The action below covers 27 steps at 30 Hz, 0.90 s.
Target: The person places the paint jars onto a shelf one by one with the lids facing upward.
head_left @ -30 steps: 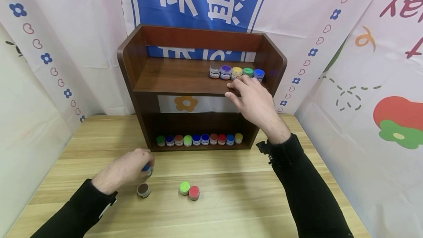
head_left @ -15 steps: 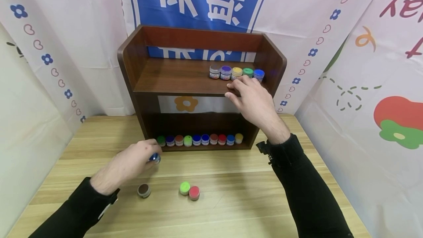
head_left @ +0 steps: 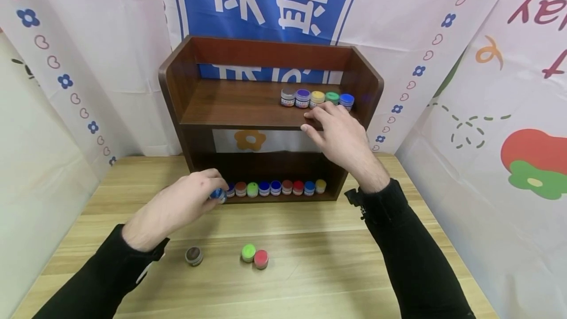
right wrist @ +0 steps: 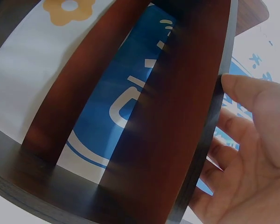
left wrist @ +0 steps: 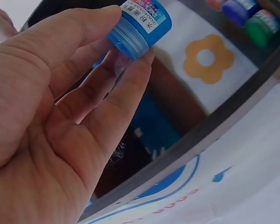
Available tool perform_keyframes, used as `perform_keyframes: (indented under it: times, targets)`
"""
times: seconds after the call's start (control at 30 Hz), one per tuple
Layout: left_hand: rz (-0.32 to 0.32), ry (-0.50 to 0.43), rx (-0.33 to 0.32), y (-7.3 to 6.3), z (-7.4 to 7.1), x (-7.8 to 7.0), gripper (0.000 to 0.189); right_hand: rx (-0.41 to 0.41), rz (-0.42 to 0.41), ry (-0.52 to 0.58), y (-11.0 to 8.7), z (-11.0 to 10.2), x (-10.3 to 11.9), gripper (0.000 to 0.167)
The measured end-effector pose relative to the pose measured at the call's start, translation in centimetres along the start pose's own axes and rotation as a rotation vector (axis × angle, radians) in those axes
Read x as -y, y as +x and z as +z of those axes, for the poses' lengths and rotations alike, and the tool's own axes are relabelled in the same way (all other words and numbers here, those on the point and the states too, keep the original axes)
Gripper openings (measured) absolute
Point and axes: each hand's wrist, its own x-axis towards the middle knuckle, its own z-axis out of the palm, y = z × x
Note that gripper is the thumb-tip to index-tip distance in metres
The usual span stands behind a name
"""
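My left hand (head_left: 190, 203) pinches a small paint jar with a blue lid (head_left: 218, 195) between thumb and fingertips, at the lower shelf's left end. The left wrist view shows the blue paint jar (left wrist: 147, 25) tilted, its printed label facing the camera. Behind it runs a row of paint jars (head_left: 264, 189); the leftmost is hidden by the hand. My right hand (head_left: 343, 137) holds the upper board of the brown wooden shelf (head_left: 235, 105). In the right wrist view the thumb (right wrist: 242, 88) lies on the board's front edge, with the fingers past it on the other side.
Several paint jars (head_left: 303, 98) line the upper shelf's right half, partly behind the right hand. On the wooden table (head_left: 310, 279) stand a dark brown-lidded jar (head_left: 194, 256), a lime green jar (head_left: 248, 253) and a red jar (head_left: 261, 259). Printed cloth (head_left: 124, 63) hangs behind the shelf.
My left hand has carried the blue paint jar up and right from the table to the lower shelf's left end. The right hand stays in place.
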Motion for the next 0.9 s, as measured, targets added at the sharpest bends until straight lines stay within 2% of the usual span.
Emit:
perform_keyframes:
  times: [0.5, 0.73, 0.9]
  targets:
    - [0.005, 0.023, 0.006, 2.4, -5.8, -2.4, 0.027, 0.015, 0.009, 0.027, 0.2, -0.5, 0.2, 0.048]
    - [0.045, 0.043, -0.031, 3.4, -8.1, -3.2, 0.027, 0.022, 0.007, 0.029, 0.2, -0.4, 0.2, 0.048]
    - [0.026, 0.047, -0.037, 4.2, -9.5, -3.6, 0.030, 0.020, 0.005, 0.026, 0.3, -0.4, 0.2, 0.048]
